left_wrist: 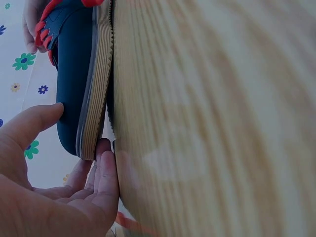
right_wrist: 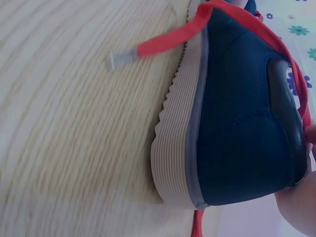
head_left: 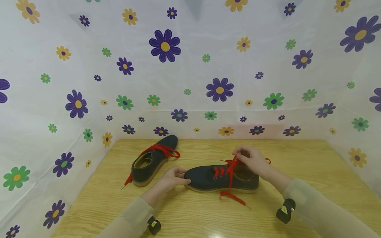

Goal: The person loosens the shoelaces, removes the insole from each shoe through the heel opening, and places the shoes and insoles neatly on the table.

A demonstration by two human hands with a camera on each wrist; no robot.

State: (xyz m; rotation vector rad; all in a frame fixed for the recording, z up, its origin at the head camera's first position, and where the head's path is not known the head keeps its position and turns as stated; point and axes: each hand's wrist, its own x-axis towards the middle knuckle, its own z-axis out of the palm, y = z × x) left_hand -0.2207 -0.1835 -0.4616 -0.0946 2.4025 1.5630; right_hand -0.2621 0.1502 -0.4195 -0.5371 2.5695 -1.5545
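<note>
A dark navy shoe [head_left: 199, 178] lies sole down on the wooden table, toe to the left. My left hand [head_left: 171, 180] holds its toe; in the left wrist view the thumb [left_wrist: 42, 121] touches the upper and the fingers [left_wrist: 106, 177] are at the sole's tip. Above the shoe's opening, my right hand [head_left: 253, 162] pinches the red shoelace [head_left: 231, 175]. One lace end with a metal tip [right_wrist: 122, 59] trails on the table at the near side. The right fingertips are mostly outside the right wrist view.
A second navy shoe [head_left: 170, 142] with a red lace stands at the back left, angled with its toe away from me. The wooden table [head_left: 190, 218] is bordered by a white flowered cloth [head_left: 190, 72] behind and at both sides.
</note>
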